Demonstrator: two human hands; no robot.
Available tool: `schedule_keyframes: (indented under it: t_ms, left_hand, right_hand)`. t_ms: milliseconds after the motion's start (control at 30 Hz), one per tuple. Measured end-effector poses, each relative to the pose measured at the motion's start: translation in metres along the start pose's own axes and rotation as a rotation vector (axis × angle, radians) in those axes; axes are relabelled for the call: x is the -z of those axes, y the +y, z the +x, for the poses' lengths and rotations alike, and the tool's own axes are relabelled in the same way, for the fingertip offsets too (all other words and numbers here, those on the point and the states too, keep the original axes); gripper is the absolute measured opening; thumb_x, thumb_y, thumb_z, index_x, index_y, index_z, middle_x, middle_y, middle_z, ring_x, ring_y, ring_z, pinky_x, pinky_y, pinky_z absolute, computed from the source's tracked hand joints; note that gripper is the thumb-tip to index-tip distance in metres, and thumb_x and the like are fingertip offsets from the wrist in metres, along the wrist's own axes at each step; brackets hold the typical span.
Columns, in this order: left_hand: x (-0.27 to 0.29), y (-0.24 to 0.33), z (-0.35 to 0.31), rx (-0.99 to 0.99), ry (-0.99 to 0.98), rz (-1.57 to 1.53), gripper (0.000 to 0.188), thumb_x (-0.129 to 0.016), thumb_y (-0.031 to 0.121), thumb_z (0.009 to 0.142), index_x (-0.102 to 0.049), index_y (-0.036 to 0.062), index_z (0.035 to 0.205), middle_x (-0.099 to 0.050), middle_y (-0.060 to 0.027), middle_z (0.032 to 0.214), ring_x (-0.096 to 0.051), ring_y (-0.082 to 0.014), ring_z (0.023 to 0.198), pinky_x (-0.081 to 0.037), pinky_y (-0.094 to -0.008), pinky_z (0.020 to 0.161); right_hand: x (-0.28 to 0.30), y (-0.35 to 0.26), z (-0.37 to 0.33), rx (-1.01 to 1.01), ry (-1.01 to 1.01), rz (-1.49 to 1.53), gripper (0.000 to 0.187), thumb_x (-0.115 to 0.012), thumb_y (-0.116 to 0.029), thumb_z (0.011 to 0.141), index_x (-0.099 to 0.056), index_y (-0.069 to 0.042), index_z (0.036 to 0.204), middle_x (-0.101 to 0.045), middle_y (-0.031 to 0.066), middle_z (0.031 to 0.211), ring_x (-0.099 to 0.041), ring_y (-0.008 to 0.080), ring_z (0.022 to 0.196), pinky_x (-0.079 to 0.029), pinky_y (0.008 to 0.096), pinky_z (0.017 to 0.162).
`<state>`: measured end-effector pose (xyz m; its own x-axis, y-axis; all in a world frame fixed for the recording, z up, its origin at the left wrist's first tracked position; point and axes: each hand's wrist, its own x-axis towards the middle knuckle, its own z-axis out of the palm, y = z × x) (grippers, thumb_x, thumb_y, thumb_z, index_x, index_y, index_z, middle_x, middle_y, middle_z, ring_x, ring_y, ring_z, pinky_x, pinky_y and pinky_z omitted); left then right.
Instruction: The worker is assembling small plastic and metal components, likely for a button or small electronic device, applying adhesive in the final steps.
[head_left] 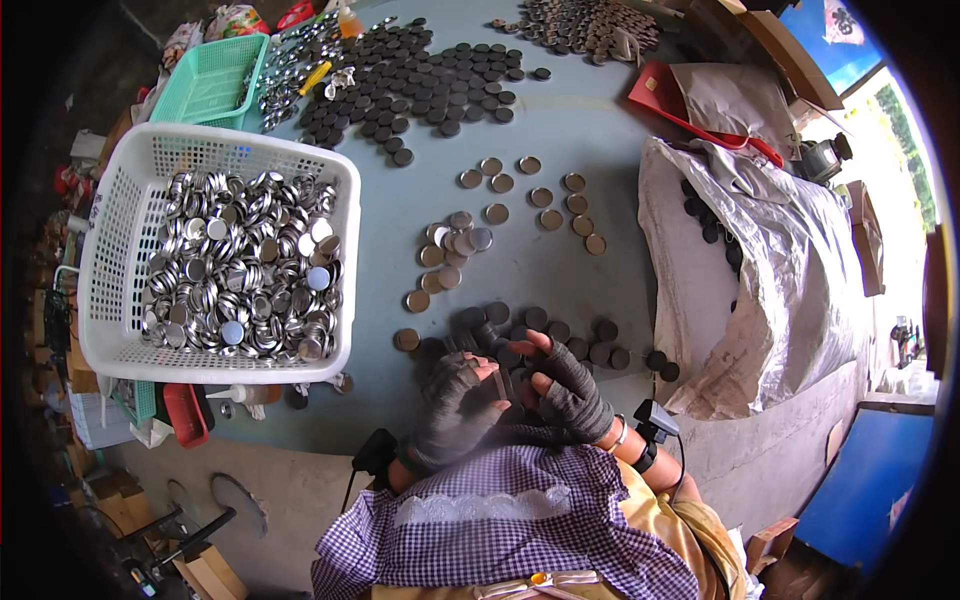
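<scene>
Both hands wear dark fingerless gloves and work close together at the table's near edge, among dark round caps (pixel 536 318). My left hand (pixel 455 405) is blurred, its fingers curled; a thin pale edge shows between fingertips and thumb, too smeared to name. Facing it, my right hand (pixel 575 395) is cupped with its forefinger and thumb apart, beside dark pieces in the gap between the hands. Beyond the hands lies a cluster of shiny silver caps (pixel 463 242). Further right, open round metal caps (pixel 550 219) are spread singly.
A white basket (pixel 352 260) full of silver caps stands at left, a green basket (pixel 262 60) behind it. Many dark caps (pixel 440 90) cover the far table. A red dustpan (pixel 655 95) and a white sack (pixel 780 270) with dark caps lie at right.
</scene>
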<state>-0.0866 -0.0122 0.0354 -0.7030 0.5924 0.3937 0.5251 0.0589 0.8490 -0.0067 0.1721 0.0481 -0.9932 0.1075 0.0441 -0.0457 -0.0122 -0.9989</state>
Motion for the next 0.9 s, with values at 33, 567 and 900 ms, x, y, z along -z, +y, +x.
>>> schedule_keyframes:
  t_ms: [33,567,900]
  left_hand:
    - [-0.001,-0.001,0.0,-0.008,0.025,0.001,0.049,-0.083,0.006,0.07,-0.059,0.0026,0.113,-0.066,-0.0122,0.109,-0.062,-0.029,0.105,-0.048,-0.0416,0.096]
    - [-0.001,-0.002,0.016,0.048,0.091,0.141,0.057,-0.08,0.005,0.072,-0.055,-0.001,0.124,-0.06,-0.016,0.121,-0.057,-0.0315,0.115,-0.043,-0.0411,0.102]
    - [0.029,-0.033,-0.01,0.258,0.306,0.162,0.042,-0.068,0.0,0.081,-0.055,-0.0012,0.121,-0.058,-0.0141,0.12,-0.054,-0.0264,0.116,-0.04,-0.0391,0.104]
  right_hand:
    - [0.004,0.003,-0.003,0.003,0.002,-0.001,0.049,-0.053,-0.021,0.097,-0.042,-0.004,0.142,-0.061,0.0054,0.116,-0.055,0.0085,0.081,-0.047,0.0261,0.071]
    - [0.017,0.004,0.049,-0.244,-0.185,0.035,0.035,-0.071,-0.011,0.083,-0.059,-0.001,0.114,-0.064,0.0046,0.101,-0.061,0.0147,0.095,-0.05,0.032,0.083]
    - [0.197,0.086,0.243,-0.123,0.37,-1.153,0.023,-0.067,-0.023,0.076,-0.067,-0.005,0.089,-0.064,0.0162,0.099,-0.059,0.0394,0.097,-0.049,0.0458,0.088]
